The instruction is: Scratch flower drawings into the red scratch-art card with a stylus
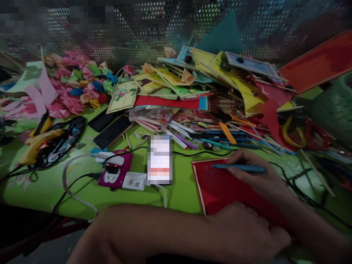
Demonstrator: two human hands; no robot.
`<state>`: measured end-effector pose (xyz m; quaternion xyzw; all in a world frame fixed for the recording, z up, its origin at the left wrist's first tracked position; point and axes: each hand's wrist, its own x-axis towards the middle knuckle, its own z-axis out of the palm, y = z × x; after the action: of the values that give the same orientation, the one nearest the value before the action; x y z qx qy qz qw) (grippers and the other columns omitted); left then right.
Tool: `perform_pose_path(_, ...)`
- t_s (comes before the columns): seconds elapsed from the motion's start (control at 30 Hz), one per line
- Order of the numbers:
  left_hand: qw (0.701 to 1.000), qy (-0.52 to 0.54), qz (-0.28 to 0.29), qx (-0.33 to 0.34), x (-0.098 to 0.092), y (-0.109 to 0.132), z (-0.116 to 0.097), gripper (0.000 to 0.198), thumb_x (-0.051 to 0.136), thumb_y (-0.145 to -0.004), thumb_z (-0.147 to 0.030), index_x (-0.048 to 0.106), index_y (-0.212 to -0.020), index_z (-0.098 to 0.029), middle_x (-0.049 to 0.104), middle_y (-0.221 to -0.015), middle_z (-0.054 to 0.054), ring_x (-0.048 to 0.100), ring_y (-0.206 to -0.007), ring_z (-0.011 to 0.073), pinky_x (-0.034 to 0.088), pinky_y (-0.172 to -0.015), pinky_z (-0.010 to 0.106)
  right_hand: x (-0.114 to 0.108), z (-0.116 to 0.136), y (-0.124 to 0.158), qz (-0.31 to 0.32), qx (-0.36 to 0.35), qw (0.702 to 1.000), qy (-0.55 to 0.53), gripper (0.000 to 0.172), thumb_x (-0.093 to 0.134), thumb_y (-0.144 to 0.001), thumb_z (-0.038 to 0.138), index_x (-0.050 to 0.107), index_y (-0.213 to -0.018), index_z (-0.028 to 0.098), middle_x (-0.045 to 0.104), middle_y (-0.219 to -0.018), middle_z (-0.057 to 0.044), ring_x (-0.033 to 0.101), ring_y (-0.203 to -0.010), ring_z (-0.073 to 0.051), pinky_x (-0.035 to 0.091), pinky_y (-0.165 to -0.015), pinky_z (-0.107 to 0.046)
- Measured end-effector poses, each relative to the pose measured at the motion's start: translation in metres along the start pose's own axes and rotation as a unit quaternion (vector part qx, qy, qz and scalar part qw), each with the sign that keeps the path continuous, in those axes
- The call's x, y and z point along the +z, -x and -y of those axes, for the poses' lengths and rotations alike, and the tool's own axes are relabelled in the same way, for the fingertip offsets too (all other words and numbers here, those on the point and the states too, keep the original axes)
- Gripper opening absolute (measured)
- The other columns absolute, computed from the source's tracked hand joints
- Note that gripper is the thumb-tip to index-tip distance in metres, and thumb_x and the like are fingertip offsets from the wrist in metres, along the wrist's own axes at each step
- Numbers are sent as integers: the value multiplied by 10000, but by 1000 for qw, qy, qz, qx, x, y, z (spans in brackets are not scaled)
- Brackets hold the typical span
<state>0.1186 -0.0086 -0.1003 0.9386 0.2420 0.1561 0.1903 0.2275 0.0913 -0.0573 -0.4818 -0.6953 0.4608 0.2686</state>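
On the right of the green table lies a red card [209, 194] with light wooden strips along its left and top edges. My right hand [247, 172] is closed around a blue pen [247, 168], its tip touching the card near the top left. Faint drawn curves show under and beside that tip. My left hand [247, 227] rests knuckles-up across the lower part of the card, fingers curled in; its palm side is hidden, and nothing shows in it. The left forearm crosses the bottom of the view.
A lit phone [160, 159] lies beside a purple power strip [117, 172] with plugs and cables. Pens [181, 137], framed cards [170, 80] and paper flowers [71, 80] are heaped behind. A yellow glue gun [41, 143] lies left, scissors [294, 134] right.
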Motion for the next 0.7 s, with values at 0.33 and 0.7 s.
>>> perform_pose_path(0.33,1000,-3,15,-4,-5,0,-1,131,456,-1015,-241,553,-1059,-165,665,-715,5,658,-604,172,300,-452,304,2,0,1,8,13,1000,9,100,749,-782,351,665,-797,299,664,-752,-16,561,-655,-230,431,-565,-357)
perform_pose_path(0.7,1000,-15,7,-9,-5,1,-2,134,456,-1020,-252,561,-1053,-176,666,-705,5,657,-604,173,300,-446,301,3,-4,2,10,10,999,33,109,726,-806,370,663,-826,283,670,-769,-8,579,-671,-221,434,-572,-346)
